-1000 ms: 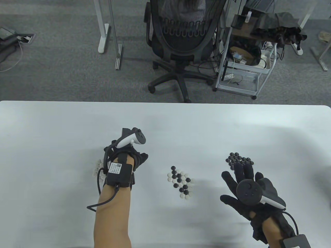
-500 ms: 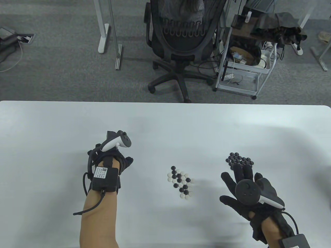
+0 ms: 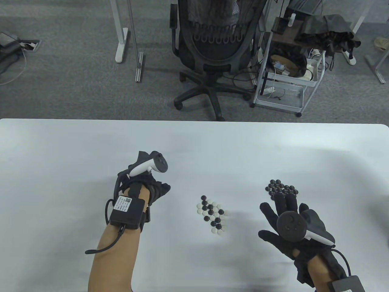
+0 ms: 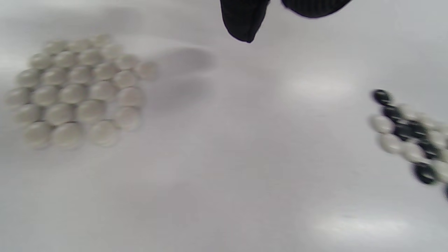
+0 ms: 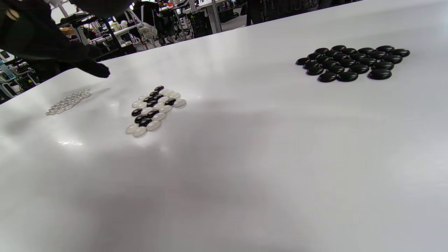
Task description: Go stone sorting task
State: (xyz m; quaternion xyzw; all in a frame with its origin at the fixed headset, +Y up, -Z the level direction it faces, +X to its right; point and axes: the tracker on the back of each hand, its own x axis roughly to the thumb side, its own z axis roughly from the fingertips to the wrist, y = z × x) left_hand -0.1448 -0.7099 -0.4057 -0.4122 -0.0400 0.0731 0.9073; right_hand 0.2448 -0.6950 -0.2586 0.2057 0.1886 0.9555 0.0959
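Observation:
A mixed cluster of black and white Go stones (image 3: 212, 216) lies mid-table, also seen as the mixed cluster (image 5: 154, 108) and, blurred, as the mixed cluster (image 4: 409, 140). Sorted black stones (image 3: 282, 188) form a group at the right, just beyond my right hand's fingertips; the same black stones (image 5: 351, 61) are sharp in the right wrist view. Sorted white stones (image 4: 77, 94) lie at the left, and the white stones (image 5: 68, 101) look faint there; my left arm hides them in the table view. My left hand (image 3: 152, 182) hovers left of the mixed cluster, with nothing seen in its fingers (image 4: 243, 24). My right hand (image 3: 281, 206) lies spread, empty.
The white table (image 3: 60, 152) ends at its far edge, with a black office chair (image 3: 209, 45) and a white wire cart (image 3: 285, 76) beyond it on grey carpet. White desk legs (image 3: 121, 45) stand at the back left.
My left hand swung left over the white stones, then came back right and slightly forward. The right hand and all stone groups stayed where they were.

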